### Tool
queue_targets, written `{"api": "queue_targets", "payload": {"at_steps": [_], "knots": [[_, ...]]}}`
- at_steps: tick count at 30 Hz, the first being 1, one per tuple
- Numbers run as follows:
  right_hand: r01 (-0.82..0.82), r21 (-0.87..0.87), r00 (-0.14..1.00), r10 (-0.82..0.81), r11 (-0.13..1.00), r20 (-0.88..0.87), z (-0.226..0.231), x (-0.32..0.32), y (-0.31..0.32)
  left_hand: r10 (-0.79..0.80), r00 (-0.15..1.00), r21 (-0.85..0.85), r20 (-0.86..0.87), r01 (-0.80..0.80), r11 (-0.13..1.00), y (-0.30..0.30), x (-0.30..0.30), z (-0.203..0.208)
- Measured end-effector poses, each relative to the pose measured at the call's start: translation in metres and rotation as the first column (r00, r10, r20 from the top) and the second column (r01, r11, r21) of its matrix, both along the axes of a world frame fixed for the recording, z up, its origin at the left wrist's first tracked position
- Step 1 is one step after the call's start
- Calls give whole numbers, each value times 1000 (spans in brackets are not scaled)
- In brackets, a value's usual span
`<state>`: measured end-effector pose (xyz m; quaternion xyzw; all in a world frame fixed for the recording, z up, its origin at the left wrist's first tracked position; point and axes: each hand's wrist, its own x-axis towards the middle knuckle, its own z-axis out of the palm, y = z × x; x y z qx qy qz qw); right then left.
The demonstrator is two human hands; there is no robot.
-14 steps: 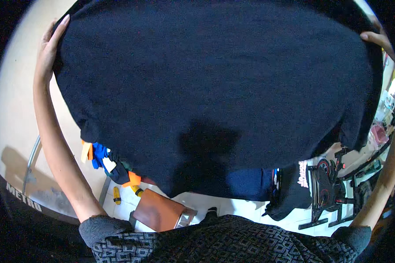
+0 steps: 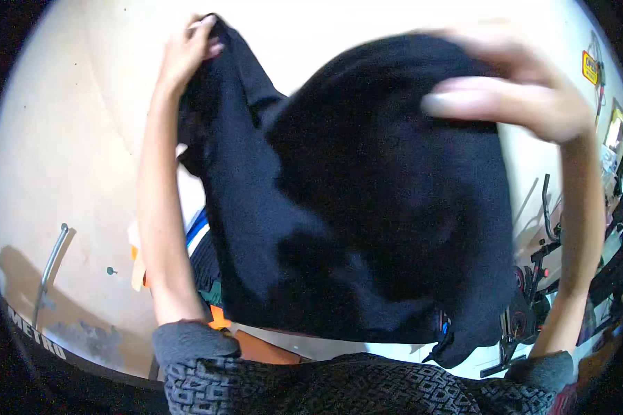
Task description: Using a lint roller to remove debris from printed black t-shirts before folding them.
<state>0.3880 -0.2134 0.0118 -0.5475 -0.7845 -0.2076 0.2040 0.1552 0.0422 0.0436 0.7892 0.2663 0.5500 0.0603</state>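
Observation:
A large black garment (image 2: 353,180), probably a shirt, hangs in front of me with a deep dip in its top edge. At the upper left, my left hand (image 2: 189,52) pinches one raised corner of it between thumb and fingers. My right hand (image 2: 533,100), smeared by motion, grips the upper right part, its thumb on the near side and its fingers over the top edge. Shadows of my hand and head fall across the cloth. Its lower edge covers much of what lies behind.
A pale wall (image 2: 97,138) rises behind, with a metal bar (image 2: 51,266) at left. Coloured clothes (image 2: 202,256) show behind my left forearm. A brown padded seat (image 2: 264,347) stands low in front. At right are an exercise bike (image 2: 522,304) and a yellow sign (image 2: 590,67).
My hands have come closer together, both still on the garment. The cloth, spread wide before, now sags between them, and more of the wall shows. My right hand has moved left.

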Motion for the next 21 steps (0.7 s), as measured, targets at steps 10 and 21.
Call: {"api": "queue_targets", "payload": {"at_steps": [10,21], "knots": [[-549,-48,817,524,834,-240,-32,-82,52,-848,485,-137,-213,845,517,-71,-4,-66],[-165,248,929,235,954,-286,-42,-78,59,-316,939,89,-134,329,940,-130,8,-131]]}}
